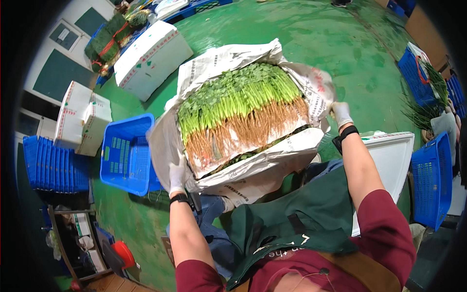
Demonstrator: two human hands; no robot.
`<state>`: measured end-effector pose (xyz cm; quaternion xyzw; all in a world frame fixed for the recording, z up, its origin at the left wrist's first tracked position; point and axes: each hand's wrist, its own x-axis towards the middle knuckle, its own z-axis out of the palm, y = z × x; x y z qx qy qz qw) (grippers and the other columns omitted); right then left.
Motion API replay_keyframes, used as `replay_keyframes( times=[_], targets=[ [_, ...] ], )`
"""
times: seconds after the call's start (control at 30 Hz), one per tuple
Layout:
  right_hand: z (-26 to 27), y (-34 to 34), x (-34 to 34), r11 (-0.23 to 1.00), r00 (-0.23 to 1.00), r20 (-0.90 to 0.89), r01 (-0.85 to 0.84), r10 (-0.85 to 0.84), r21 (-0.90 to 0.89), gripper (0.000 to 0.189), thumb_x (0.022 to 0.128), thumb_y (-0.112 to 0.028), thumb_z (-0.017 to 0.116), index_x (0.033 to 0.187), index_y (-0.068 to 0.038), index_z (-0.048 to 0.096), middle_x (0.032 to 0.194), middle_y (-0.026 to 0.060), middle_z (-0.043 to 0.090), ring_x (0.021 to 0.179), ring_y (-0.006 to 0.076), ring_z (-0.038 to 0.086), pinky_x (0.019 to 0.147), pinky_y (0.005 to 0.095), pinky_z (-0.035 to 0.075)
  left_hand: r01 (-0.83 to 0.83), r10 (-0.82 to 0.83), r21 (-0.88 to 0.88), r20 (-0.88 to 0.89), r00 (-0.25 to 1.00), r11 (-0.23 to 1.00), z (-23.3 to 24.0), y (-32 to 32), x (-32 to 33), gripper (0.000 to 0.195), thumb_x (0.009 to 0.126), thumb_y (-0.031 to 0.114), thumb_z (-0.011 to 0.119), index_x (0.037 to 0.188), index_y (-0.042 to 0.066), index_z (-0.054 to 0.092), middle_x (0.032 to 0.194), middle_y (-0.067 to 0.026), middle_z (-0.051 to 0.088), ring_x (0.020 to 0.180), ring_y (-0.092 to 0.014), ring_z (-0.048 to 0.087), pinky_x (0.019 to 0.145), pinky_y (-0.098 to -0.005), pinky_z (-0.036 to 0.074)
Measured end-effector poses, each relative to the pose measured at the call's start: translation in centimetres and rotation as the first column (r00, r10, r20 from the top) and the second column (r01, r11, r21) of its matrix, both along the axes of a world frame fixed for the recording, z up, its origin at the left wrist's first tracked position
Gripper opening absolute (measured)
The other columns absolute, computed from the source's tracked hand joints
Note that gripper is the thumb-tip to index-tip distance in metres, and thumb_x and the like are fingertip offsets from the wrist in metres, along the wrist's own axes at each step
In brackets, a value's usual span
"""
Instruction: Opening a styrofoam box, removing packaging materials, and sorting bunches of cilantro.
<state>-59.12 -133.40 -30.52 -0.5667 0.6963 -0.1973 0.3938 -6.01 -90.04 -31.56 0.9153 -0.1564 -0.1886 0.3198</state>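
Observation:
A dense row of leafy green vegetables [240, 102] with pale stems and long brown roots lies in front of me. Leaves point away and roots towards me. Printed paper sheets [226, 56] surround the layer, with further greens showing along its near edge. Whatever container is underneath is mostly hidden by the paper. My left hand [177, 175], in a white glove, grips the paper at the near left corner. On the right side, my gloved right hand [340, 112] holds the paper's outer edge, which is blurred there.
To the left stand a blue plastic crate [126, 157], stacked blue crates [56, 164] and white foam boxes [153, 60]. A white foam lid [386, 157] leans by my right arm. Further right are another blue crate [431, 180] and a person's sleeve [443, 133]. The green floor [359, 73] looks wet.

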Motion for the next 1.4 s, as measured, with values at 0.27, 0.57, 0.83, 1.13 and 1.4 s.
replay_keyframes(
  times=[0.27,0.57,0.83,1.13,1.4],
  targets=[
    [7.7,0.7,1.3,0.894,0.927,-0.160,0.264,-0.339,-0.363,0.041,0.078,-0.038,0.065,0.083,0.002,0.065,0.073,0.0178,0.063,0.068,0.0321,0.063,0.061,0.0411,0.045,-0.048,-0.004,0.207,0.245,0.969,0.977,-1.8,0.1,-3.5,0.066,0.086,0.048,0.049,0.124,-0.006,0.043,0.119,-0.0305,0.051,0.107,-0.043,0.052,0.088,-0.0431,0.042],
    [12.8,1.4,16.4,0.412,0.878,-0.337,-0.461,0.341,-0.786,0.033,0.088,-0.034,0.056,0.105,-0.006,0.062,0.095,0.0172,0.064,0.087,0.0302,0.062,0.078,0.0389,0.049,-0.066,-0.046,0.376,0.282,0.958,0.924,0.8,-0.9,-5.2,0.059,0.089,0.049,0.045,0.112,-0.005,0.047,0.104,-0.0319,0.057,0.092,-0.043,0.059,0.078,-0.0474,0.047],
    [5.6,-5.1,15.1,0.945,0.924,-0.368,-0.206,0.103,-0.254,0.037,0.086,-0.037,0.053,0.099,-0.005,0.063,0.094,0.0225,0.064,0.091,0.0363,0.061,0.078,0.0425,0.047,-0.102,0.003,0.346,0.273,0.962,0.933,1.6,-1.8,-6.2,0.056,0.087,0.043,0.051,0.113,-0.007,0.044,0.105,-0.0299,0.059,0.095,-0.043,0.059,0.079,-0.0448,0.047],
    [5.4,-6.1,18.3,0.797,0.731,-0.672,-0.473,0.118,-0.376,0.021,0.080,-0.025,0.061,0.083,-0.005,0.065,0.073,0.0176,0.065,0.069,0.0354,0.064,0.060,0.0436,0.049,-0.134,0.038,0.383,0.247,0.968,0.914,1.2,-1.5,-5.7,0.054,0.087,0.043,0.052,0.110,-0.006,0.046,0.105,-0.0283,0.059,0.094,-0.043,0.058,0.079,-0.0456,0.046],
    [3.2,-6.3,20.6,0.581,0.633,-0.767,-0.587,-0.104,-0.563,0.010,0.074,-0.011,0.059,0.068,-0.006,0.065,0.060,0.0163,0.063,0.054,0.0270,0.065,0.046,0.0377,0.050,-0.146,0.048,0.374,0.259,0.965,0.916,1.5,-1.6,-5.7,0.055,0.086,0.046,0.052,0.112,-0.002,0.047,0.107,-0.0275,0.058,0.095,-0.043,0.058,0.080,-0.0469,0.046]
  ],
)
